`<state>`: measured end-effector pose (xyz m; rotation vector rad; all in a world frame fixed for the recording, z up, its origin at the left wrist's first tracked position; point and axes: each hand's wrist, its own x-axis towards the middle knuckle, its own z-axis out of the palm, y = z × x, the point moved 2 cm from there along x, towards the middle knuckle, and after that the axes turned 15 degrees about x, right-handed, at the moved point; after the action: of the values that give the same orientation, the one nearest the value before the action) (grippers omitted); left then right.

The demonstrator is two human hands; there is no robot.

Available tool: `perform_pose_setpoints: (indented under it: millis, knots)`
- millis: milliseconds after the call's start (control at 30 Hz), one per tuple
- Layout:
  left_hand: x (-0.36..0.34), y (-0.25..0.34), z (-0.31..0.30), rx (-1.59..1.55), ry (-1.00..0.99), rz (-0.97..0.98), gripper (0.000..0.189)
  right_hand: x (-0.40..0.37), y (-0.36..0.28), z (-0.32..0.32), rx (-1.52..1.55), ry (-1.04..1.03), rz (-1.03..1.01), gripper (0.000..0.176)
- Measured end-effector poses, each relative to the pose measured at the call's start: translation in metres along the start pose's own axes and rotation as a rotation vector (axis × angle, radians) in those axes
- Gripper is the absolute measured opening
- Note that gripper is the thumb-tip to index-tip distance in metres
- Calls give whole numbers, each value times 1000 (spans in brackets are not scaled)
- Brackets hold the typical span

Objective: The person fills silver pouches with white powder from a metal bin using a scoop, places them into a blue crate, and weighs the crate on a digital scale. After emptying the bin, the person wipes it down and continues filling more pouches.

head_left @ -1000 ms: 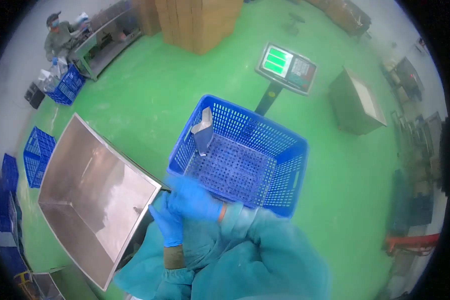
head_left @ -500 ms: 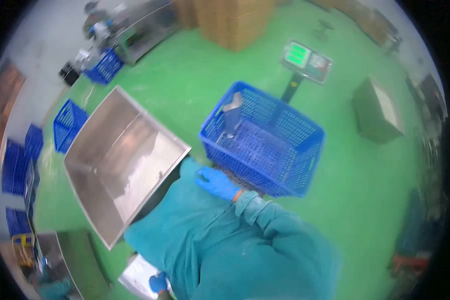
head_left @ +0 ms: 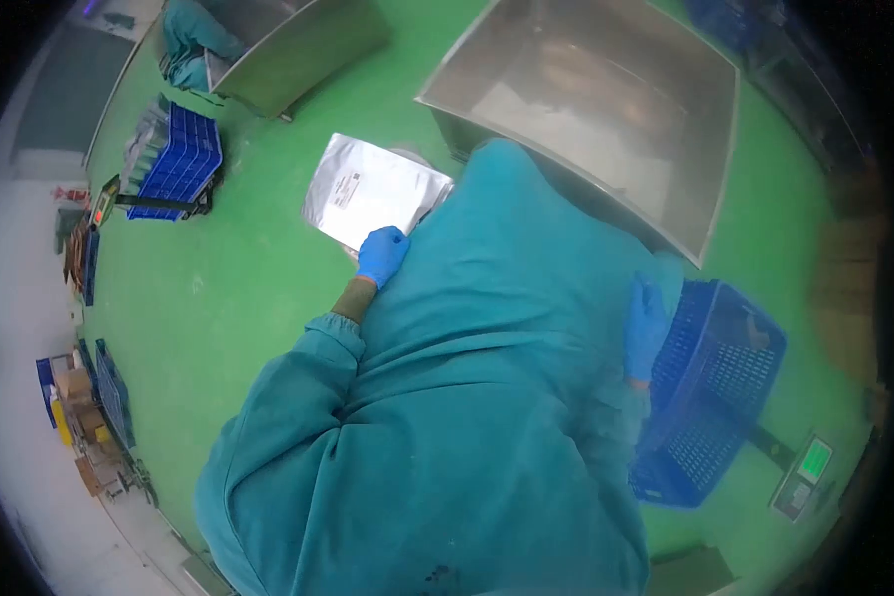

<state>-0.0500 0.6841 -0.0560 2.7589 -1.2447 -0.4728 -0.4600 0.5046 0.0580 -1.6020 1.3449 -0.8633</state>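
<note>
A flat silver foil pouch with a small printed label lies on top of a low stack at my left side. My left hand, in a blue glove, is closed at the near edge of this pouch, fingers curled against it. On the other side, my right hand, also blue-gloved, rests by my right thigh with its fingers stretched out and nothing visible in them. Just beyond that hand is a blue plastic basket, partly hidden by my sleeve.
A large steel bin with white material on its floor stands before my knees. A scale display glows green at the lower right. Far left is a stacked blue crate; a co-worker's teal sleeve shows by another steel bin.
My view has swung left, so the pouch stack has come to the middle and the basket to the right. My left hand has shifted to the pouch's near edge.
</note>
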Motion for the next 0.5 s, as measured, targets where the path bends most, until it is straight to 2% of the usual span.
perform_pose_setpoints:
  millis: [167, 233, 267, 367, 433, 500]
  knots:
    - [-2, -13, -8, -261, 38, -42, 23, 0, -9, 18, 4, -32, -40, 28]
    - [-3, -11, -20, -290, 147, 86, 22, 0, -10, 26, 24, -43, -56, 29]
    - [-6, -4, -32, -290, 146, 86, 22, 0, -12, 34, 47, -81, -7, 28]
    - [-19, 49, -76, -263, 151, 203, 21, 1, -29, 78, 154, -195, 126, 33]
    - [-43, 108, -93, -347, 31, 431, 18, -6, -56, 125, 111, -234, -24, 35]
    - [-51, 134, -93, -398, 32, 467, 16, -4, -74, 160, 221, -453, 34, 32]
